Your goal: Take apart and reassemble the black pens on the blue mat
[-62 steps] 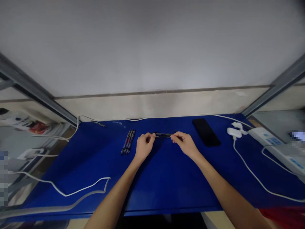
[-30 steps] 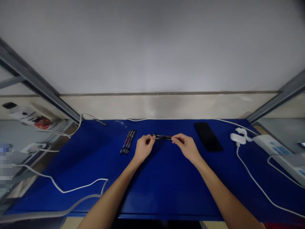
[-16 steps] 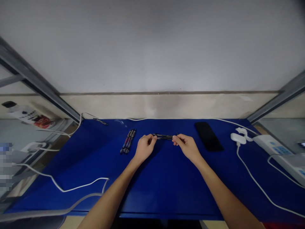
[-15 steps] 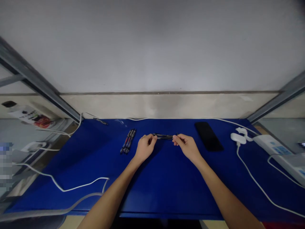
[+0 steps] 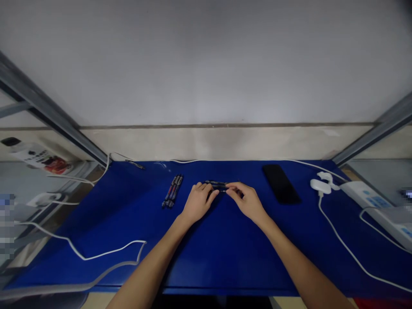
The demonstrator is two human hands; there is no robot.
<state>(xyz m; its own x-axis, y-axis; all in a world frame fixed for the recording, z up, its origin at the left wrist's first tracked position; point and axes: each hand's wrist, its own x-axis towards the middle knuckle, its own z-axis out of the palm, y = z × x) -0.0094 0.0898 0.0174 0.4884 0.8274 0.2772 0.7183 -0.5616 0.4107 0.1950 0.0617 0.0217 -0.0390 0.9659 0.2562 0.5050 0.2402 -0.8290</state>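
In the middle of the blue desk, dark pens (image 5: 216,183) lie crosswise between my hands, side by side; their exact number is hard to make out. My left hand (image 5: 197,201) has its thumb and fingers closed on the left part of a pen. From the other side, my right hand (image 5: 247,201) pinches near the right ends with thumb and forefinger. Parts of the pens are hidden under the fingers. Left of my left hand, a row of three pens (image 5: 173,191) lies lengthwise, with red and blue marks on some barrels.
A black phone (image 5: 281,183) lies right of my right hand. Beyond it are a white earphone case (image 5: 320,186) on a cable and a power strip (image 5: 367,195). Another pen (image 5: 135,164) lies at the back left. White cables (image 5: 109,250) cross the left side; a bottle (image 5: 38,156) stands beyond.
My hands have come closer together, the right one shifting left along the pens. Both sit slightly nearer to me, and the nearer pen has separated a little from the one behind.
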